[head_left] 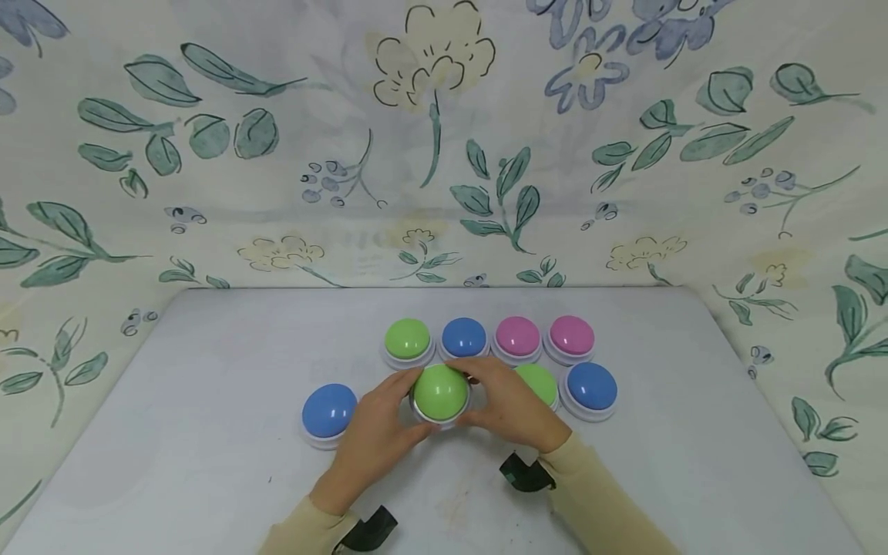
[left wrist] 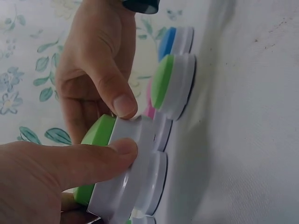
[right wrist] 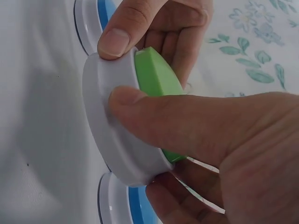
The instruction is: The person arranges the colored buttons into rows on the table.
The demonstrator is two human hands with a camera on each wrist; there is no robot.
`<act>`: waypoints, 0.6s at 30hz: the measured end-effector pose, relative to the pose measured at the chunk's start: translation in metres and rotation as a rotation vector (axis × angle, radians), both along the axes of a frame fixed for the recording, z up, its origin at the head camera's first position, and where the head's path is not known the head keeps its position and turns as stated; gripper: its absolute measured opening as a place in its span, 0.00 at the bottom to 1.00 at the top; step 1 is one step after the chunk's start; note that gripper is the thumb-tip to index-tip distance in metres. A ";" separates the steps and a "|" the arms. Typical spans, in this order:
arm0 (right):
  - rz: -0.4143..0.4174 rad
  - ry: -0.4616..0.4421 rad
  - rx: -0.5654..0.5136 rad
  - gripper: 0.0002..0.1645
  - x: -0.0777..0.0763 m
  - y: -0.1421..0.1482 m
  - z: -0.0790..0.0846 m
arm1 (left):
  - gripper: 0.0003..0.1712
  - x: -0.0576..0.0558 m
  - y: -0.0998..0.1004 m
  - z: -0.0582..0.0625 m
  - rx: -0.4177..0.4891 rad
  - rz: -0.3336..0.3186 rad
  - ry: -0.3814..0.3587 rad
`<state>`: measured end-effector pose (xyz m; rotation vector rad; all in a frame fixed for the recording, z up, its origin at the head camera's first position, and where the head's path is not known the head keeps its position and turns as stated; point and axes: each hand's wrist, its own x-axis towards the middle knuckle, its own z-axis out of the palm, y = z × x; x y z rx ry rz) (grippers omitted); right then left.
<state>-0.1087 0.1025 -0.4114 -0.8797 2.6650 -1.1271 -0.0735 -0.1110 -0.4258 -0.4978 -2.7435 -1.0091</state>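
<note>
A round push button with a green dome (head_left: 440, 393) and a white base is between both hands at the middle of the table. My left hand (head_left: 380, 424) grips its left side, the thumb lying along the white base (left wrist: 128, 182). From the right, my right hand (head_left: 512, 405) grips the same base, its thumb pressed on the rim in the right wrist view. The button is tilted and raised off the table in both wrist views. Just left of my left hand is a blue button (head_left: 329, 411), and a second green button (head_left: 537, 384) is partly hidden behind my right hand.
A back row holds a green button (head_left: 407, 339), a blue button (head_left: 463, 338) and two pink buttons, one pink button (head_left: 517, 336) beside the other pink button (head_left: 572, 335). Another blue button (head_left: 592, 387) sits at right. The white table (head_left: 208, 385) meets a floral cloth (head_left: 444, 216) behind.
</note>
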 end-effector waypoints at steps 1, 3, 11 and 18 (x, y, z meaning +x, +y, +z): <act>-0.003 -0.006 -0.001 0.45 0.000 0.000 0.000 | 0.47 -0.001 0.001 0.000 0.003 0.000 -0.004; -0.008 -0.012 0.000 0.45 -0.002 0.001 -0.002 | 0.47 -0.002 0.003 -0.001 0.005 -0.005 -0.004; -0.026 -0.036 0.022 0.44 -0.006 0.005 -0.002 | 0.44 -0.008 0.011 -0.007 0.019 -0.013 0.008; -0.047 -0.062 0.055 0.43 -0.008 0.009 -0.002 | 0.44 -0.012 0.020 -0.012 0.010 -0.011 0.002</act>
